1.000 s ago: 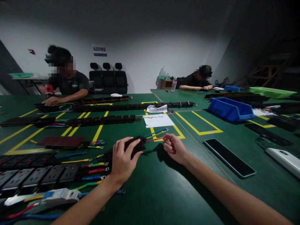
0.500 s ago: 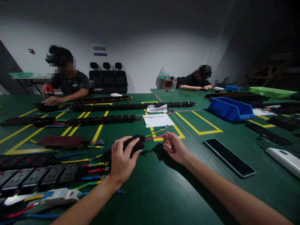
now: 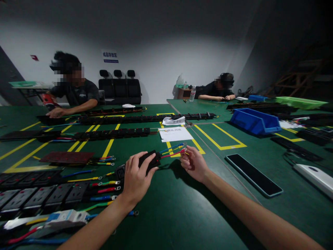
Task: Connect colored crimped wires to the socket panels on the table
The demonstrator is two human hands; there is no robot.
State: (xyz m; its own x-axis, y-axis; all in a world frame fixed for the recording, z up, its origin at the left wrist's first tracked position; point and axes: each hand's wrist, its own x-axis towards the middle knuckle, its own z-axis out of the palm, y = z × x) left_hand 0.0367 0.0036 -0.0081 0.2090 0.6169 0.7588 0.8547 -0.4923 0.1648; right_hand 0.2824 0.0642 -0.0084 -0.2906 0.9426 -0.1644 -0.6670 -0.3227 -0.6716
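Note:
My left hand (image 3: 139, 173) is closed around a black socket module (image 3: 153, 161), its fingers over the top. From the module's right end run a red wire (image 3: 170, 155) and a blue wire (image 3: 171, 147), with a yellow one between them, toward my right. My right hand (image 3: 194, 163) pinches the lug end of the red wire between thumb and fingers. The blue wire's metal lug sits just beyond those fingertips. To the left of my left hand lie rows of black socket strips (image 3: 56, 194) with coloured wires ending in ring lugs (image 3: 118, 188).
A white paper sheet (image 3: 175, 134) lies beyond my hands. Right of them are a phone (image 3: 253, 175), a blue bin (image 3: 256, 121) and a white device (image 3: 316, 177). Long black strips (image 3: 117, 133) cross the table. Two people (image 3: 75, 86) work at the far side, one with a red tool.
My hands have hardly moved; the wire ends have shifted slightly at my right fingertips. The person at the far left has drawn the red tool back a little.

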